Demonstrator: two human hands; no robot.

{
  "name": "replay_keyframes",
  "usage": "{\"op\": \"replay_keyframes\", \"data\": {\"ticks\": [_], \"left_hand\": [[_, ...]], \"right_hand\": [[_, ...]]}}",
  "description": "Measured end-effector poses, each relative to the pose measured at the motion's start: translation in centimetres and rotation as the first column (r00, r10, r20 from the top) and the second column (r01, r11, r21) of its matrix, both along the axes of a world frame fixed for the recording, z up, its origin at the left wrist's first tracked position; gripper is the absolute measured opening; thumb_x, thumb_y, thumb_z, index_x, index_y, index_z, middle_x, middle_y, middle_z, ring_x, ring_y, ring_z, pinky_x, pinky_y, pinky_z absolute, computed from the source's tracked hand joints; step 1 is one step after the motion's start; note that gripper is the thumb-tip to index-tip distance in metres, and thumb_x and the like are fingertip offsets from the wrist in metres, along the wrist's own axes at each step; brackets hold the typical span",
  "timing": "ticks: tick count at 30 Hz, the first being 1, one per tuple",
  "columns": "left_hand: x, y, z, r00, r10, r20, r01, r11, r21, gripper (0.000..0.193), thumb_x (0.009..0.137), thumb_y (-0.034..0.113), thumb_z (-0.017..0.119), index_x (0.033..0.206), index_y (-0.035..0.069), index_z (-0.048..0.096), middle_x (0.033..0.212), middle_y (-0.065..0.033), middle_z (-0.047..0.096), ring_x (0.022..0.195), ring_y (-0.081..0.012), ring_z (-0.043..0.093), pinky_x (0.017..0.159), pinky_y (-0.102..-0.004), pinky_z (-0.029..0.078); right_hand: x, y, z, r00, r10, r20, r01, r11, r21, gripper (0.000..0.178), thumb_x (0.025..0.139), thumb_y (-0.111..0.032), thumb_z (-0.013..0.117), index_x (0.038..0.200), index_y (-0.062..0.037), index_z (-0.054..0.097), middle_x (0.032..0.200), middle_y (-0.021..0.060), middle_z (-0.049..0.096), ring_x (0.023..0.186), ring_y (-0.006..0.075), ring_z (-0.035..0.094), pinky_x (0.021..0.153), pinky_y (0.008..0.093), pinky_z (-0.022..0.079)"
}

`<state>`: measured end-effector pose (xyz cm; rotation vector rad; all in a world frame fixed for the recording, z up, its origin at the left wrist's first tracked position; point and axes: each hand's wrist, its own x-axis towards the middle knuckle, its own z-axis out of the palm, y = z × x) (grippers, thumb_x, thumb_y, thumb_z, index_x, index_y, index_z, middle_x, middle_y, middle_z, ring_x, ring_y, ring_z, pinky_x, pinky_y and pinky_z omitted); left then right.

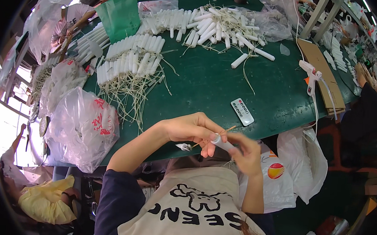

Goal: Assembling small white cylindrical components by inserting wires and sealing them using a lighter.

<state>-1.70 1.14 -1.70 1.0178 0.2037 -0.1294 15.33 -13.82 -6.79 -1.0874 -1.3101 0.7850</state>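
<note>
Close to the table's near edge, a white tube (224,144) lies between my two hands. My left hand (190,128) is closed at the tube's upper left end, its thumb and fingertips pressed there. A thin wooden stick (231,128) passes behind those fingers; its exact hold is hidden. My right hand (248,154), slightly blurred, wraps its fingers round the tube's lower right part. Thin wires hang below the tube near the right hand. A small white piece (183,147) rests at the table edge beside the left hand. Beyond the hands lies a white remote control (242,112).
Wired white tubes lie in piles at the left (131,59) and far middle (216,25) of the green table (195,83). A glue gun (310,76) with its cord lies beside cardboard (320,74) at the right. Plastic bags (80,127) crowd the left edge.
</note>
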Motion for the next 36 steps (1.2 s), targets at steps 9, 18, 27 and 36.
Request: {"op": "replay_keyframes", "data": {"ticks": [9, 18, 27, 36], "left_hand": [[-1.0, -1.3, 1.4, 0.995, -0.067, -0.070, 0.080, 0.977, 0.200, 0.026, 0.086, 0.009, 0.060, 0.105, -0.008, 0.061, 0.076, -0.0165, 0.067, 0.067, -0.0192, 0.067, 0.064, -0.0287, 0.055], [-1.5, -1.0, 1.5, 0.997, -0.023, -0.071, 0.040, 0.970, 0.241, 0.027, 0.085, 0.008, 0.060, 0.106, -0.009, 0.061, 0.077, -0.0176, 0.068, 0.068, -0.0209, 0.068, 0.065, -0.0298, 0.054], [-1.7, -0.7, 1.1, 0.998, -0.006, -0.063, 0.022, 0.968, 0.250, 0.030, 0.087, 0.011, 0.058, 0.109, -0.010, 0.060, 0.077, -0.0162, 0.068, 0.067, -0.0176, 0.068, 0.064, -0.0257, 0.054], [-1.3, -0.8, 1.2, 0.997, 0.006, -0.071, 0.012, 0.967, 0.254, 0.023, 0.085, 0.008, 0.059, 0.102, -0.008, 0.062, 0.075, -0.0186, 0.067, 0.066, -0.0230, 0.068, 0.063, -0.0305, 0.055]], "right_hand": [[2.7, 6.3, -2.0, 0.432, -0.517, 0.739, 0.672, 0.731, 0.119, 0.037, 0.074, -0.025, 0.074, 0.101, -0.0029, 0.060, 0.100, 0.0109, 0.054, 0.100, 0.0311, 0.047, 0.085, 0.0412, 0.040], [3.5, 6.6, -2.4, 0.664, -0.480, 0.574, 0.620, 0.782, -0.063, 0.036, 0.073, -0.017, 0.075, 0.096, -0.0015, 0.053, 0.090, 0.0133, 0.058, 0.085, 0.0277, 0.057, 0.073, 0.0383, 0.046], [5.4, 3.6, 0.6, 0.967, -0.182, -0.180, 0.113, 0.935, -0.335, 0.024, 0.089, -0.011, 0.059, 0.108, 0.0010, 0.051, 0.073, 0.0062, 0.060, 0.048, 0.0103, 0.054, 0.042, 0.0216, 0.041], [6.4, 2.4, 0.8, 0.971, -0.110, -0.211, 0.026, 0.931, -0.363, 0.027, 0.097, -0.020, 0.046, 0.081, -0.0004, 0.056, 0.059, 0.0074, 0.057, 0.038, 0.0089, 0.046, 0.036, 0.0221, 0.035]]}}
